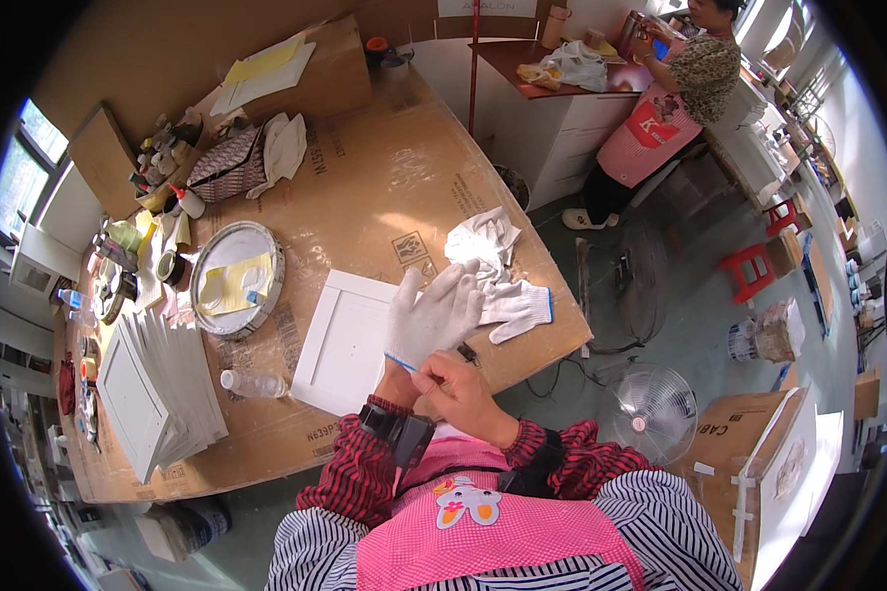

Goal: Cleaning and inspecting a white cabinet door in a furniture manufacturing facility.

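Left hand [434, 315], at frame centre, wore a white glove [419, 330], fingers spread and pointing up. Bare right hand [458, 386], just below, pinched the glove's cuff at the wrist. Lay just right of the raised fingers, a second white glove [517, 307]. Rested beneath, at centre-left, a white panel [345, 340] on the cardboard-covered table [384, 177].

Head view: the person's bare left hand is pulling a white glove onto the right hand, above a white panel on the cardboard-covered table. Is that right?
Not quite: the hands are swapped. The head view shows the white glove going onto the left hand, while the bare right hand pulls at its cuff. The rest holds: they are above the white panel on the cardboard-covered table.
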The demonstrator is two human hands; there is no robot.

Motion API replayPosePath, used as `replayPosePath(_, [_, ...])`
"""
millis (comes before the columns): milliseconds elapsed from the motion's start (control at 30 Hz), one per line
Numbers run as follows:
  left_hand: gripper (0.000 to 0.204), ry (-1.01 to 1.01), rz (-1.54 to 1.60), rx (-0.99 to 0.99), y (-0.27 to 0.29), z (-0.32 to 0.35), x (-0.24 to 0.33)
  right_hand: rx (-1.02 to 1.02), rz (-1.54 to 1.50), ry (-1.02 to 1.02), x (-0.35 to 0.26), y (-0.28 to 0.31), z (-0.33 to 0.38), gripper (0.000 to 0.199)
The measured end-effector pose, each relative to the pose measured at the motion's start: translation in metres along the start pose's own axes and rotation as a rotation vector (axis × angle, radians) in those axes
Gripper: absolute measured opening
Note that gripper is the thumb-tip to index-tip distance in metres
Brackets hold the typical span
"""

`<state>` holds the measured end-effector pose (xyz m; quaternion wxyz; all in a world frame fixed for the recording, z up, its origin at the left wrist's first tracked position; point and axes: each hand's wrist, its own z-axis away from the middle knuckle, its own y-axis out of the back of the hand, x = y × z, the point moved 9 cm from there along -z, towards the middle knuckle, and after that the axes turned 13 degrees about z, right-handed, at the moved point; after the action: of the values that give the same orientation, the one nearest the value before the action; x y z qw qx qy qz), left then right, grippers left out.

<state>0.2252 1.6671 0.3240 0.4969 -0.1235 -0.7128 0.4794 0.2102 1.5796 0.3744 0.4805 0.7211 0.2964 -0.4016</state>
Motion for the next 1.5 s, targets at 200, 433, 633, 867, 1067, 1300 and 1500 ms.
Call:
replayPosePath(200, [0.046,0.156,0.744,0.160,-0.034,-0.002,0.015,-0.055,-0.031,-0.117,0.012,-0.004,0.004,0.022])
replayPosePath(433, [0.073,0.309,0.943,-0.063,-0.036,0.020,0.006,-0.154,-0.155,-0.132,0.013,-0.021,0.016,0.023])
replayPosePath(633, [0.067,-0.110,0.331,0.160,-0.002,0.024,0.032,-0.231,-0.219,-0.124,0.003,-0.026,0.020,0.022])
replayPosePath(867, [0.071,0.041,1.172,-0.258,0.014,0.015,0.010,-0.184,-0.010,-0.018,-0.013,-0.020,0.012,0.024])
replayPosePath(1067, [0.054,-0.011,0.717,0.274,0.053,0.011,-0.012,-0.183,0.041,-0.076,-0.003,-0.013,0.013,0.029])
replayPosePath(1300, [0.081,-0.004,0.437,0.451,0.048,0.013,-0.016,-0.074,0.007,-0.035,0.020,-0.010,0.024,0.026])
replayPosePath(1500, [0.082,-0.072,0.598,0.227,0.027,-0.013,0.016,-0.061,-0.080,-0.066,0.011,-0.006,0.023,0.029])
